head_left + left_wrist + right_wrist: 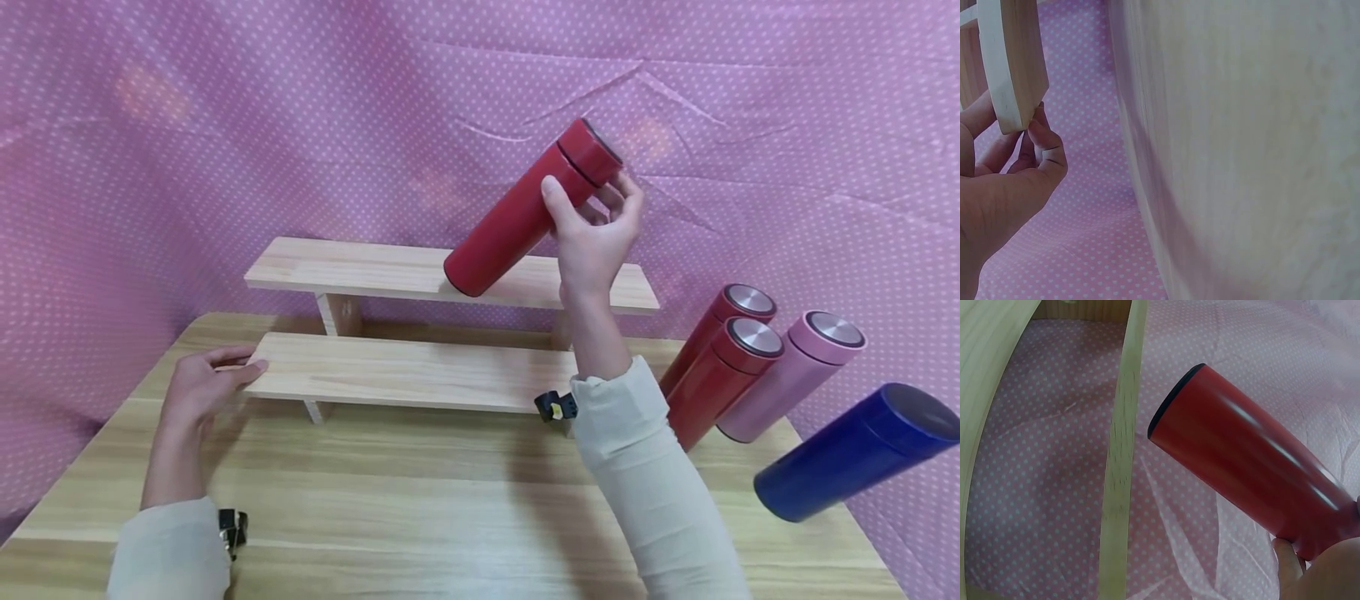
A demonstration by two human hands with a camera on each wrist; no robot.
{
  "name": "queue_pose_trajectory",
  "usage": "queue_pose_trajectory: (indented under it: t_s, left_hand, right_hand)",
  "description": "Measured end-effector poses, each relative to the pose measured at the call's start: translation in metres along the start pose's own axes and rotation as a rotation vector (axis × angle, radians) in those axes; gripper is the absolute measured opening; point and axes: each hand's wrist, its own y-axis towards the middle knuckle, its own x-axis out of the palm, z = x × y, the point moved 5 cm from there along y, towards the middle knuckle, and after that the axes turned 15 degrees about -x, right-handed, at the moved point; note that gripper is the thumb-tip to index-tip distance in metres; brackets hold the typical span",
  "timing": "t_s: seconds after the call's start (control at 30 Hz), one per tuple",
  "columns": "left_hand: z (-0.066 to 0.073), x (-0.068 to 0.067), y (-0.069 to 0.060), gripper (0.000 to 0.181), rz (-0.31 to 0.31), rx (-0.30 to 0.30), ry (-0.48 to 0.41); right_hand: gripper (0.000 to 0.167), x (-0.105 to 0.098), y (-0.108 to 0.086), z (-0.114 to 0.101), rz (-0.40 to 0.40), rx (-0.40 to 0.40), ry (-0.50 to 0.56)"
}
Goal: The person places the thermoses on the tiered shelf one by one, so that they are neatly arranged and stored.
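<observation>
Two sleeves [652, 475], five bottles [513, 221], seemingly one two-tier shelf [405, 368]

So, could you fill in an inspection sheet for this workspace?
Surface: wood-grain table.
Job's things: red bottle, held tilted; upper shelf and lower shelf, both plain wood; at right, two other red bottles, a pink bottle and a blue bottle, all standing.
Clutter: nothing seen.
Fingers: left fingers pinch the lower shelf's left end; right fingers grip the tilted bottle.
Cables: nothing seen.
Surroundings: pink dotted cloth behind and at both sides.
</observation>
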Motion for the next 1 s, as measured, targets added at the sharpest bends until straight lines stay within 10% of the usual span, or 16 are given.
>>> queue_pose_trajectory:
  t_s: [1.0]
  left_hand:
    - [0.0,-0.001,0.004,0.062,-0.016,0.004,-0.012]
  right_hand:
    - [0.072,0.095,0.001,0.017,-0.235,-0.042,-0.218]
